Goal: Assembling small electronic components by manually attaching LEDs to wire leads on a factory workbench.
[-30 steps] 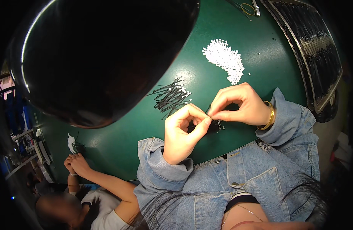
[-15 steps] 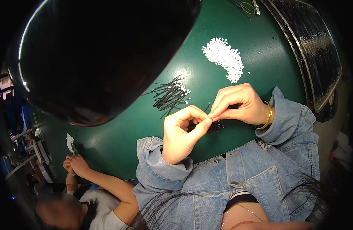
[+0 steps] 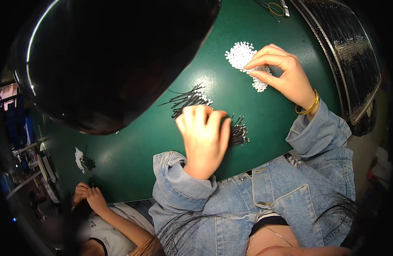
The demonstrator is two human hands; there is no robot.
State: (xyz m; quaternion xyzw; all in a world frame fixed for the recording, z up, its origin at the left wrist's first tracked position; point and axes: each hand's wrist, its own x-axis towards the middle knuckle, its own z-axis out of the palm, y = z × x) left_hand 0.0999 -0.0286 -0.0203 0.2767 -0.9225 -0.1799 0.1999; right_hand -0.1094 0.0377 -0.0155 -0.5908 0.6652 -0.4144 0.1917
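My right hand [image 3: 286, 72] reaches over a pile of tiny white plastic connectors [image 3: 239, 55]. Its thumb and forefinger stand slightly apart just above the pieces, with nothing visible between them. My left hand [image 3: 203, 138] is palm down with fingers apart and bent, its tips at the near edge of a loose bunch of short black wires [image 3: 185, 99]. White connectors show on the right-hand ends of these wires. Between my hands, a second bunch of black wires [image 3: 238, 133] with small bare-looking ends lies partly behind my left hand.
A large glossy black shape [image 3: 115, 55] covers the upper left. Racks packed with black wires [image 3: 350, 51] stand at the right edge of the green table [image 3: 264, 128]. A co-worker's hands [image 3: 89, 196] are at the lower left, near a small white pile [image 3: 79, 160].
My hands have parted from their shared pinch. The right moved up to the white connectors, the left to the black wires. The co-worker's hands drew back from their pile.
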